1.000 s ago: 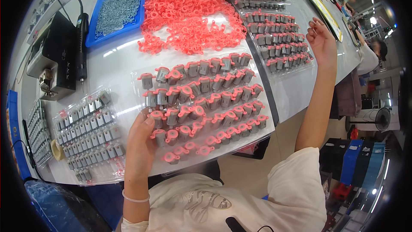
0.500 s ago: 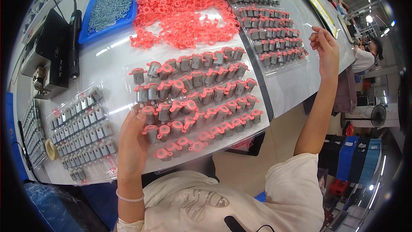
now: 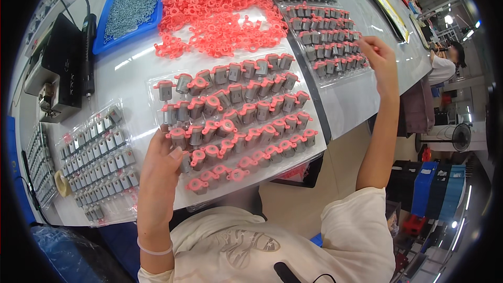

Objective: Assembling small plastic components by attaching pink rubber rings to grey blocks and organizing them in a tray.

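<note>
Some white lettering (image 3: 72, 80) on a black box (image 3: 58, 55), left hand (image 3: 160, 178) and right hand (image 3: 381, 64) by motor trays (image 3: 153, 88), grips unclear.

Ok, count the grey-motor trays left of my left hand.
2 visible: near tray left of your left hand, far tray beyond it. Any stacked underneath may be hidden.

You can cross the white tabletop (image 3: 123, 76) left of the pink-capped motors (image 3: 220, 76); ahead, the blue tray (image 3: 99, 46) obstructs.
</note>
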A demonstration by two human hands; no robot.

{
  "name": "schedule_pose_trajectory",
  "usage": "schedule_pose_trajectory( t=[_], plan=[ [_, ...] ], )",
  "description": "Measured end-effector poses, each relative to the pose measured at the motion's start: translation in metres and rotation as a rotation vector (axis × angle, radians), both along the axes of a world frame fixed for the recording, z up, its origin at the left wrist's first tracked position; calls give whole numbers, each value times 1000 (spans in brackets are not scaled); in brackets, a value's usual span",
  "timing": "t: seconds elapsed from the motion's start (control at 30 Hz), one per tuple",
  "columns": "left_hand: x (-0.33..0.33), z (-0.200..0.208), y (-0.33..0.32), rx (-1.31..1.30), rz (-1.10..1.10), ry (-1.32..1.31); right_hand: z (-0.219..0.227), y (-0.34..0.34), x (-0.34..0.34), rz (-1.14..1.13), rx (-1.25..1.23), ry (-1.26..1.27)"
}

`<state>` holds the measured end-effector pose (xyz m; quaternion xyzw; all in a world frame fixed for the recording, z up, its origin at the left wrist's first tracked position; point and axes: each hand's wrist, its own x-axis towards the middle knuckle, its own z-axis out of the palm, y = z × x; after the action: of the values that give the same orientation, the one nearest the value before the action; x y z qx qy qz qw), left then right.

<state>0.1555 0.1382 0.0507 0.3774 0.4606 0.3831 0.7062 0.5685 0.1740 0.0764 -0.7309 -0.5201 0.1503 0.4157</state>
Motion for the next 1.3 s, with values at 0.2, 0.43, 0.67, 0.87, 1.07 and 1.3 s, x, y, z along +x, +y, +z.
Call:
schedule_pose_trajectory(
  t=[0.2, 0.43, 0.67, 0.87, 1.07, 1.3],
  plan=[
    [-13, 1, -21, 46, 44, -20, -13, 31, -30, 361, -115, -243],
    [-23, 9, -36, 75, 36, 59, -12, 40, -57, 336, -363, -506],
    [-30, -2, -52, 331, 146, 210, 1, 43, -50, 464, -298, -573],
    [-39, -4, -69, 629, 123, 193, 46, -3, -116, 469, -86, 22],
    [-19, 11, -55, 788, -208, 377, 26, -74, -227, 986, -123, 321],
    [-48, -15, -81, 730, -168, 385, -5, -100, -269, 923, -269, 566]
  ],
)
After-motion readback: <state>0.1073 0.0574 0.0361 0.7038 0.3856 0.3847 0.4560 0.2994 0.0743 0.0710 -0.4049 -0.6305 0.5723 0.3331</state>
